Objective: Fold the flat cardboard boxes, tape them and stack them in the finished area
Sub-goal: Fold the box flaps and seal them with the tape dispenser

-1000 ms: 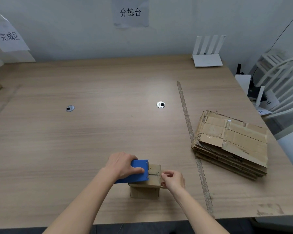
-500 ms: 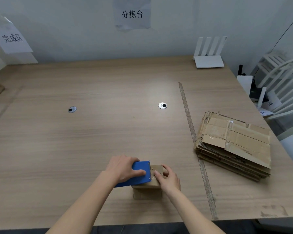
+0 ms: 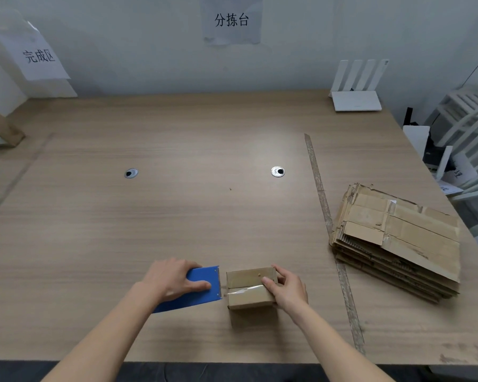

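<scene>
A packing or sorting workstation in a plain office-like room: a wooden table (image 3: 177, 216) with tape lines (image 3: 323, 205) marking zones, paper signs (image 3: 231, 20) taped to the bare wall, a stack of flat cardboard (image 3: 398, 238), and a white router (image 3: 356, 99) at the back.

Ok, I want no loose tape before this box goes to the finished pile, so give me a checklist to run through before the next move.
1. Tape across the top seam of the small box: ok, a clear strip shows.
2. Tape cut free from the blue dispenser: cannot tell, its blade sits at the box's left edge.
3. Box held steady: ok, right hand grips its right side.
4. Dispenser under control: ok, left hand holds it.
5. Tape end pressed down the left side: cannot tell, hidden.
6. Flat stack clear of the work: ok, apart.
</scene>
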A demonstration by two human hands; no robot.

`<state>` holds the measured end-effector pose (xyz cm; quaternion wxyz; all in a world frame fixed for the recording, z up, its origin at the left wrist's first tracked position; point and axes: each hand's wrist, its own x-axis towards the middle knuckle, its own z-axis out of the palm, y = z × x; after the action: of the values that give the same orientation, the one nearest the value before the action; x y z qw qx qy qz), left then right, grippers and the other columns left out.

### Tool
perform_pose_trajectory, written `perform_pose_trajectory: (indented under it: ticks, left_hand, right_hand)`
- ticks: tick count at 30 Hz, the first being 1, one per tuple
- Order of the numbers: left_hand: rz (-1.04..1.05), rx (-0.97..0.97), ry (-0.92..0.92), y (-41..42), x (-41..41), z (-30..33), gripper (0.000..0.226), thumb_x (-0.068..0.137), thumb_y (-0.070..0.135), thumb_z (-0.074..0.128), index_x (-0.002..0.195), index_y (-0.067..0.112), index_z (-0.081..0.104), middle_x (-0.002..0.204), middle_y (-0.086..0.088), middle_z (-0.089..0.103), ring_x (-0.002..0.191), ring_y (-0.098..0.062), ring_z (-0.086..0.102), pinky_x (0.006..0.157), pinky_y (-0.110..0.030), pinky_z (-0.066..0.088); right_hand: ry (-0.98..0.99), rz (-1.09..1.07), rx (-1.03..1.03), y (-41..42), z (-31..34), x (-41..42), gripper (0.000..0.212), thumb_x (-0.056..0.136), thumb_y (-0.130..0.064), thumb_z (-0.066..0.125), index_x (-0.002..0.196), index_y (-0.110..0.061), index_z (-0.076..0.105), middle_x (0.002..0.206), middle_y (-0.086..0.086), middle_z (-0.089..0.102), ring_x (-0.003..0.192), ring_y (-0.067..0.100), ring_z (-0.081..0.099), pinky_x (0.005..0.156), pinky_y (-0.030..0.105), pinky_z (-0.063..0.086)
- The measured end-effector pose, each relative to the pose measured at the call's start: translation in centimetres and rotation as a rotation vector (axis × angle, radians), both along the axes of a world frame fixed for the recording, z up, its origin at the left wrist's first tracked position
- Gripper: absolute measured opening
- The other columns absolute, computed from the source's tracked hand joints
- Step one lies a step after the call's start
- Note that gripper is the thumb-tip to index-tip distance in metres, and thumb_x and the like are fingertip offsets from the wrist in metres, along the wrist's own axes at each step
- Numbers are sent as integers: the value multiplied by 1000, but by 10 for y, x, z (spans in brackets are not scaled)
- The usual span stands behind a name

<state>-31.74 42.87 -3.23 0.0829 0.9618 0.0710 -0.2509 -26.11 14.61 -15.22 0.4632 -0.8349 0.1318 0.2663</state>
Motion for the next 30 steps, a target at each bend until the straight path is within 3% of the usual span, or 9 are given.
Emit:
perform_pose_trajectory:
  ticks: [6,12,19,22,26,30]
  left_hand:
    - [-14,-18,53,-4,-5,-11,52,82,75,52,126,48,58,114,14,68,103,-15,62,79,-30,46]
    - [-96,43,-11,-11,-11,-29,60,85,74,48,136,43,49,113,8,69,99,-19,64,79,-33,49]
    - [53,-87,46,2,-18,-33,54,82,77,48,130,51,53,113,17,67,100,-13,62,77,-30,48]
    - [41,-26,23,-6,-15,-35,51,82,77,46,124,49,55,111,14,68,98,-15,63,74,-31,47]
    - [-24,187,-84,-21,-13,-48,45,85,67,46,106,29,59,97,3,69,83,-24,62,73,-35,53]
    - [101,136,-242,-12,-27,-62,56,91,71,41,138,40,45,106,5,71,92,-22,67,69,-33,50]
  right_hand:
    - [-16,22,-10,0,3,-1,80,61,-67,73,136,-44,57,116,-5,68,110,20,62,87,49,59]
    - [-38,42,-13,1,6,-1,71,75,-57,77,140,-39,55,123,-2,67,113,22,61,88,51,59]
    - [-24,63,-11,0,9,0,71,75,-54,78,140,-38,56,124,-1,67,111,21,63,88,50,59]
    - [-23,53,-5,3,9,-2,72,76,-55,77,141,-39,54,125,-2,65,112,22,62,88,50,59]
    - [-41,40,2,1,5,-4,72,75,-56,76,141,-38,54,127,-1,66,115,23,61,89,50,59]
    - [-53,62,-3,-2,6,-1,71,74,-56,76,140,-38,56,120,-6,67,111,21,64,88,49,59]
